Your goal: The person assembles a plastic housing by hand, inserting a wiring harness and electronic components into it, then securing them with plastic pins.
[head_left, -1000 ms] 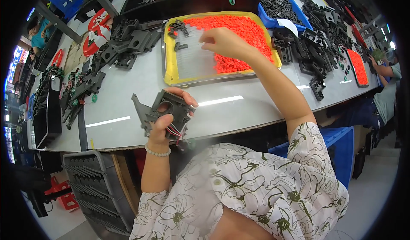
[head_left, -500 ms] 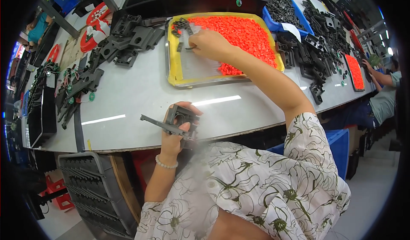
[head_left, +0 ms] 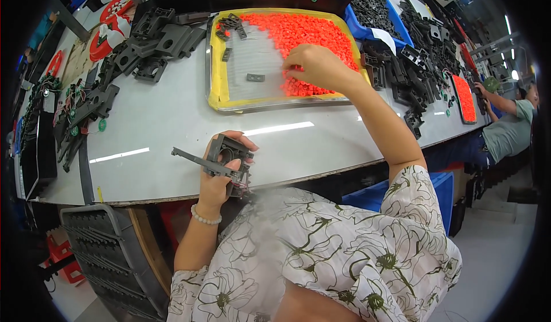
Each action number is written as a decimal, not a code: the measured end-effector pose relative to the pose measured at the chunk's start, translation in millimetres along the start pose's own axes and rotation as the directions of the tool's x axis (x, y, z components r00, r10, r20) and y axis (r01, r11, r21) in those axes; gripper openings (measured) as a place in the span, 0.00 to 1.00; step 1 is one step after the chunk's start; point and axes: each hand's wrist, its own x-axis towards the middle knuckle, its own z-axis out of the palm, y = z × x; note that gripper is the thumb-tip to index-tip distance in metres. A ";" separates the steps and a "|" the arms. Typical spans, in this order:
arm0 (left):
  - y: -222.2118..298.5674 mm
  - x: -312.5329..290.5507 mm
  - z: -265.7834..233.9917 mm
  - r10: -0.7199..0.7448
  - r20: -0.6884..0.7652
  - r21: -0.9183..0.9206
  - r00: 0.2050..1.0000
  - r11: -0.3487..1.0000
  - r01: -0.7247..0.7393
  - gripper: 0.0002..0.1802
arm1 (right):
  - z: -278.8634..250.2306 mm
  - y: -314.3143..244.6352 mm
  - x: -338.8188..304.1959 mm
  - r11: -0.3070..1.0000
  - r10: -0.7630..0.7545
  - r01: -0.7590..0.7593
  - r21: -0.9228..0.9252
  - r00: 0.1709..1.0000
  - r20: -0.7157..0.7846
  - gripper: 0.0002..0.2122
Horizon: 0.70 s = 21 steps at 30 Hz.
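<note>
A dark grey housing (head_left: 217, 151) is held in the left hand (head_left: 214, 185), above the near edge of the surface (head_left: 155, 121). The housing is gripped between the thumb and the other fingers, and it is tilted, with 1 long flat arm pointed to the left. Thin wires are seen at its near right side. A pale beaded bracelet (head_left: 205, 215) is worn on the left wrist.

The right hand (head_left: 317, 64) is placed over the tray (head_left: 216, 87), at the left edge of the spread of orange pieces (head_left: 318, 32). Its fingers are curled, with the tips bent down to the pieces; whether 1 is held between them cannot be told.

The far and right parts of the tray are covered by the orange pieces. In its left half, 1 small dark plate (head_left: 256, 77) is laid flat, well apart from a dark block (head_left: 227, 54) near the left rim. A cluster of small dark parts (head_left: 232, 25) is gathered in the far left corner.

To the left of the tray, dark housings (head_left: 172, 41) are heaped on the surface. More dark parts (head_left: 407, 72) are piled to the right, and a blue bin (head_left: 359, 30) is set at the far right.
</note>
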 end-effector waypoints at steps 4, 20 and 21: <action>-2.6 0.1 -1.3 0.006 -0.001 -0.007 1.000 1.000 -0.006 0.23 | 11.7 -6.8 6.5 0.993 0.055 -0.046 -0.108 0.995 0.088 0.04; -0.9 0.6 -0.6 0.001 0.024 -0.028 1.000 1.000 -0.001 0.23 | 12.3 -1.6 7.0 0.999 0.042 -0.042 -0.002 0.993 0.107 0.07; -1.0 0.7 -0.7 0.005 0.024 -0.029 1.000 1.000 -0.004 0.22 | 11.4 -0.6 6.8 1.000 0.028 -0.028 0.004 0.997 0.078 0.07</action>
